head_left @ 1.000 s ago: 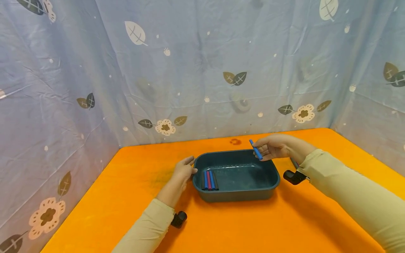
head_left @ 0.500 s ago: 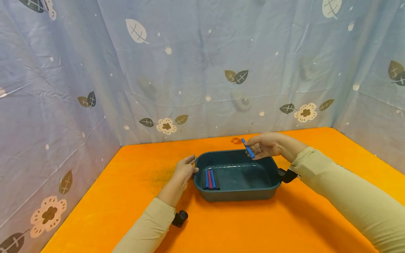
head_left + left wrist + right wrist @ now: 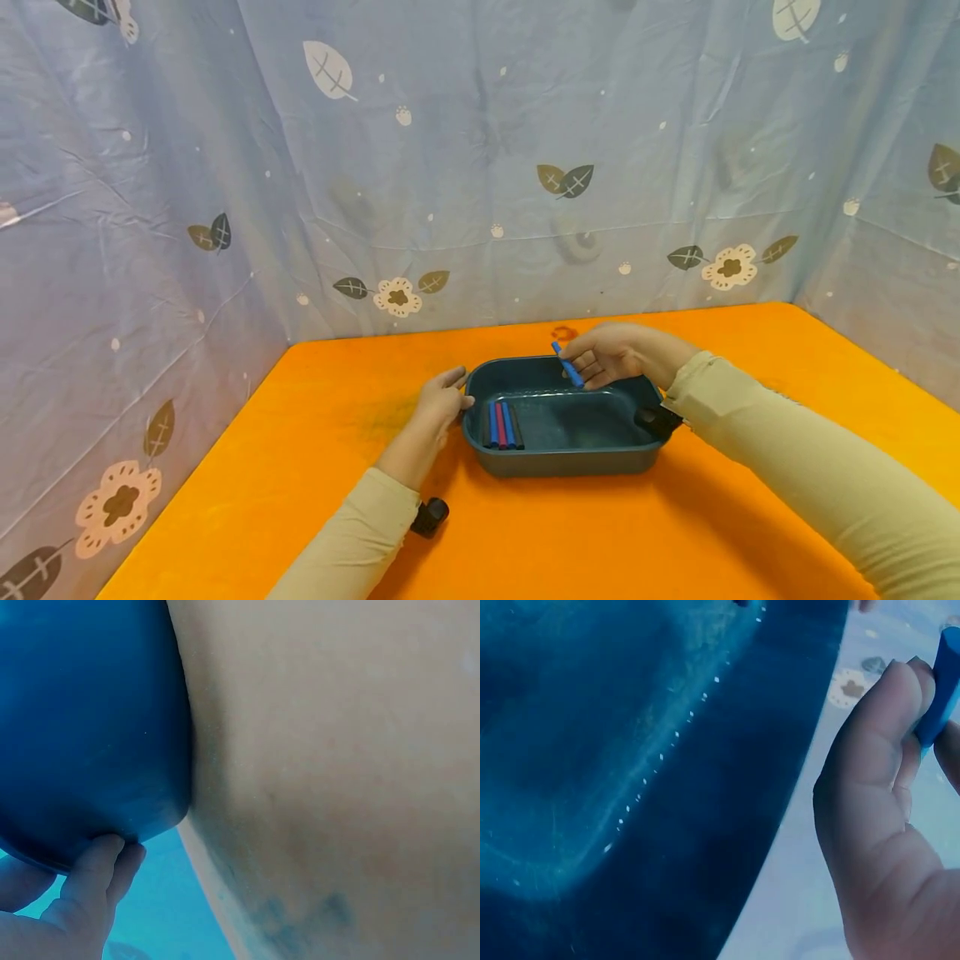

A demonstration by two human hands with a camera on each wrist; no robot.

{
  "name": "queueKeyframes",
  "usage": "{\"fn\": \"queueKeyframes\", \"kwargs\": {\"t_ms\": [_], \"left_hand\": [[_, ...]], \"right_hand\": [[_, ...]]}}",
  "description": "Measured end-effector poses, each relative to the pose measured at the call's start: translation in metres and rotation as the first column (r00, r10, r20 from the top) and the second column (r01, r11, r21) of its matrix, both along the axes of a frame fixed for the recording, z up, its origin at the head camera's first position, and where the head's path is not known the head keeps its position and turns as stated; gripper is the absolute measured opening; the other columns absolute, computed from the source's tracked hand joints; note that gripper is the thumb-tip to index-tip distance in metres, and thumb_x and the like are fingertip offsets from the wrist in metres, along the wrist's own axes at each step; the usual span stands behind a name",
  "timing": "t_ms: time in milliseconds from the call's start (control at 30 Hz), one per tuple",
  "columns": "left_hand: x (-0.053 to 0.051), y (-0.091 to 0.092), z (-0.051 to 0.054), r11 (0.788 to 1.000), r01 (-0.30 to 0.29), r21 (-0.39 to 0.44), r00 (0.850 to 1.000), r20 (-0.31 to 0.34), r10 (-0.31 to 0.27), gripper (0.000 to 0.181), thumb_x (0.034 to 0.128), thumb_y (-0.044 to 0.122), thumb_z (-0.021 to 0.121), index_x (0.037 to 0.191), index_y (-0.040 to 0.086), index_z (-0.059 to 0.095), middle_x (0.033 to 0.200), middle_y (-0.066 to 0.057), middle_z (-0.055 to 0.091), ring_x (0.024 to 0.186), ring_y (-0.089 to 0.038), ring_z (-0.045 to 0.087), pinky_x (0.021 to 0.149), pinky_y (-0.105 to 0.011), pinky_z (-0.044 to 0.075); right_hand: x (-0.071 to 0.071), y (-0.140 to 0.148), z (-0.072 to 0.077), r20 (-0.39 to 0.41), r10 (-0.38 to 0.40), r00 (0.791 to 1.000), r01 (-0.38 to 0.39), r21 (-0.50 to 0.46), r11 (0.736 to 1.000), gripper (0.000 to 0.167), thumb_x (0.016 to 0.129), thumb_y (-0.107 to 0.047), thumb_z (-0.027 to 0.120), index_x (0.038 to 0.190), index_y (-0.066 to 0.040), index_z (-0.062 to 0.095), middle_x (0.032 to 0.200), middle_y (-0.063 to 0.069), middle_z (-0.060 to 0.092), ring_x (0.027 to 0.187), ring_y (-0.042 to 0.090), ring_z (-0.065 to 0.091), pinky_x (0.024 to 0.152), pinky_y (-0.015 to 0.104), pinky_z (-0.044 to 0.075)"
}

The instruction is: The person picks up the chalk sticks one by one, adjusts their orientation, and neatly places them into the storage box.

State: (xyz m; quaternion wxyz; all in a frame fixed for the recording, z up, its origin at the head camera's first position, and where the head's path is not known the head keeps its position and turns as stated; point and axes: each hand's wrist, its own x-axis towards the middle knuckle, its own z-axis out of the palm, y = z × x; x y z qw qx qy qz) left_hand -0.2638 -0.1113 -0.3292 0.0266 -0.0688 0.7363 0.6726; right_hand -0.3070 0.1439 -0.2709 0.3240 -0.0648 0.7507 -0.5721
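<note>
A dark teal plastic basin (image 3: 566,463) stands on the orange tabletop. My left hand (image 3: 438,400) holds its left end, thumb at the rim; in the left wrist view the fingers (image 3: 91,879) press the outer wall. Pinched between right thumb and fingers is a blue marker (image 3: 573,375), tilted above the basin's far side by my right hand (image 3: 611,354). One end of that marker also shows in the right wrist view. Inside, several markers (image 3: 502,427) in blue, pink and black lie side by side against the left end.
The orange tabletop (image 3: 322,442) extends around the basin. Patterned blue-grey cloth (image 3: 450,167) hangs behind and on both sides. A black wrist camera (image 3: 431,517) sits under the left sleeve, another (image 3: 658,421) under the right, over the basin's right end.
My right hand has carried the blue marker leftward over the basin and, lately, slightly lower. The left hand keeps its hold on the basin's end.
</note>
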Motion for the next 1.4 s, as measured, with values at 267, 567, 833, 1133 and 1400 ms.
{"fn": "queueKeyframes", "kwargs": {"t_ms": [267, 567, 833, 1133, 1400], "left_hand": [[0.001, 0.0, -0.001, 1.0, 0.006, 0.005, 1.0, 0.001, -0.006, 0.059, 0.0912, -0.015, 0.048, 0.148, -0.001, 0.036, 0.15, -0.019, 0.039, 0.126, -0.034, 0.048, 0.094, -0.042, 0.047], [-0.001, 0.002, -0.002, 1.0, -0.003, -0.002, 1.0, -0.004, 0.003, 0.059, 0.0894, -0.016, 0.049, 0.146, -0.002, 0.039, 0.148, -0.018, 0.042, 0.121, -0.032, 0.053, 0.084, -0.035, 0.051], [-0.002, 0.001, -0.002, 1.0, 0.001, -0.003, 1.0, -0.003, -0.001, 0.06, 0.0901, -0.016, 0.048, 0.147, -0.002, 0.037, 0.149, -0.019, 0.041, 0.13, -0.035, 0.045, 0.094, -0.042, 0.048], [-0.002, 0.002, -0.003, 1.0, 0.002, -0.019, 1.0, -0.005, -0.002, 0.059, 0.09, -0.016, 0.049, 0.147, -0.002, 0.038, 0.148, -0.019, 0.041, 0.13, -0.035, 0.045, 0.092, -0.041, 0.049], [-0.001, 0.001, -0.002, 1.0, -0.001, -0.018, 1.0, -0.005, 0.001, 0.06, 0.0905, -0.015, 0.048, 0.147, -0.002, 0.037, 0.149, -0.019, 0.04, 0.126, -0.034, 0.049, 0.093, -0.042, 0.049]], "right_hand": [[-0.005, -0.014, -0.011, -0.024, -0.024, 0.999, 0.025, 0.051, 0.998, 0.012, 0.097, -0.013, 0.053, 0.098, -0.001, 0.055, 0.076, 0.004, 0.058, 0.07, 0.017, 0.057, 0.075, 0.031, 0.053], [-0.007, -0.03, -0.027, -0.022, -0.058, 0.998, 0.06, 0.135, 0.989, 0.029, 0.095, -0.008, 0.056, 0.116, 0.011, 0.054, 0.106, 0.024, 0.061, 0.069, 0.021, 0.061, 0.074, 0.034, 0.057], [-0.009, -0.043, -0.039, 0.01, -0.044, 0.999, 0.04, 0.238, 0.97, 0.032, 0.092, -0.008, 0.06, 0.115, 0.014, 0.057, 0.1, 0.026, 0.066, 0.07, 0.023, 0.067, 0.074, 0.036, 0.057], [-0.009, -0.055, -0.049, 0.028, -0.013, 1.0, 0.005, 0.256, 0.967, 0.029, 0.09, -0.005, 0.062, 0.112, 0.014, 0.058, 0.1, 0.026, 0.067, 0.082, 0.03, 0.068, 0.08, 0.041, 0.056], [-0.011, -0.06, -0.053, 0.023, -0.005, 1.0, 0.0, 0.243, 0.97, 0.032, 0.091, -0.002, 0.058, 0.118, 0.015, 0.057, 0.108, 0.033, 0.064, 0.092, 0.038, 0.068, 0.083, 0.044, 0.055]]}}
